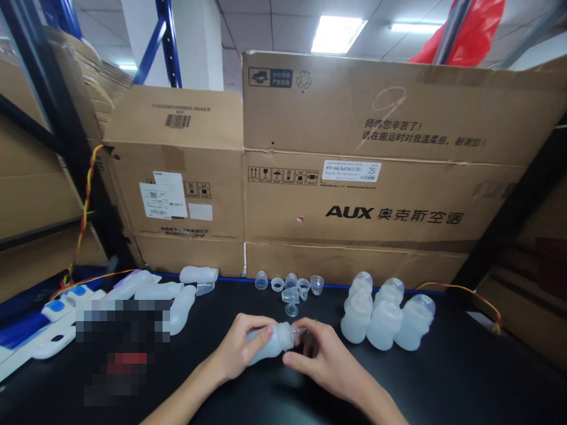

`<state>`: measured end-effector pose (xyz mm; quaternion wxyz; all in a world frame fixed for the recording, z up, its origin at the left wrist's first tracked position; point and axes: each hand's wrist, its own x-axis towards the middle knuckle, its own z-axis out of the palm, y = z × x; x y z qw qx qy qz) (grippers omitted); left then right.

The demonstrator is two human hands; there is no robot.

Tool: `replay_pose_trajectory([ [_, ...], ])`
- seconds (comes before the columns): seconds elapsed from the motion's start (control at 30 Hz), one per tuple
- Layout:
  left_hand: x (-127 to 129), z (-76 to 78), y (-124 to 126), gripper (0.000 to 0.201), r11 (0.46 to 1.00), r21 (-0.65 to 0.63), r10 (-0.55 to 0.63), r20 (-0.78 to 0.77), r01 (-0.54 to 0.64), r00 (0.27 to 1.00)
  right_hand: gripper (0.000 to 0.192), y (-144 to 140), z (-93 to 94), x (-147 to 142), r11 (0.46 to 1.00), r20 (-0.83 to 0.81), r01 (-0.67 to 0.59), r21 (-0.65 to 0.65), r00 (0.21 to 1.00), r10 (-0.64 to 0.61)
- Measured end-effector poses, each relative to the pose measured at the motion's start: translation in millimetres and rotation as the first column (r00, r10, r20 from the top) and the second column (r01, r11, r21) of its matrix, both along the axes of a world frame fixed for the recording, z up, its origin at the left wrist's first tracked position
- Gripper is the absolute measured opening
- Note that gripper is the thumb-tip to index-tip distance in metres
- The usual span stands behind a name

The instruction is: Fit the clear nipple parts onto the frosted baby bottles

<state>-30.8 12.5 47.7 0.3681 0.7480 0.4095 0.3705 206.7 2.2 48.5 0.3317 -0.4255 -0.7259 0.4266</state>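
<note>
Just in front of me a frosted baby bottle (275, 342) lies tilted on its side above the black table. My left hand (241, 345) is closed around its body, thumb on top. At the bottle's mouth end, a clear teat (298, 333) points right. My right hand (325, 357) has curled fingers on that teat, its thumb a little below; the fingers partly cover the tip. Beyond the hands sit small clear caps (261, 280), white collar rings (277, 285) and other loose clear parts (290, 295).
Several capped frosted bottles (384, 324) stand grouped at the right. Bare bottle bodies (181, 310) lie at the left beside white-and-blue items (62, 307). A tall cardboard wall (283, 206) closes off the back of the black table (248, 395). Part of the left side is blurred out.
</note>
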Motion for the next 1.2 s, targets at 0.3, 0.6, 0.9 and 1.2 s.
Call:
replay_pose_trajectory([
  [0.3, -0.8, 1.6, -3.7, 0.047, 0.998, 0.043, -0.041, -0.009, 0.041, 0.999, 0.033, -1.8, 1.0, -6.8, 0.999, -0.016, -0.023, -0.026, 1.000, 0.023],
  [0.6, -0.5, 8.0, -15.1, 0.034, 0.787, 0.608, 0.056, -0.235, 0.102, 0.970, 0.054, -5.4, -8.1, -8.1, 0.990, 0.017, 0.111, -0.089, 0.994, -0.110],
  [0.9, 3.3, 14.2, -13.2, 0.033, 0.477, 0.870, 0.180, -0.240, 0.129, 0.954, 0.078, 0.4, -8.7, -20.8, 0.907, -0.125, 0.079, -0.413, 0.982, -0.142],
  [1.2, 7.2, 13.3, -10.7, 0.033, 0.375, 0.916, 0.292, -0.264, 0.144, 0.919, 0.069, -4.4, -6.1, -22.9, 0.757, -0.323, -0.048, -0.651, 0.920, -0.220],
])
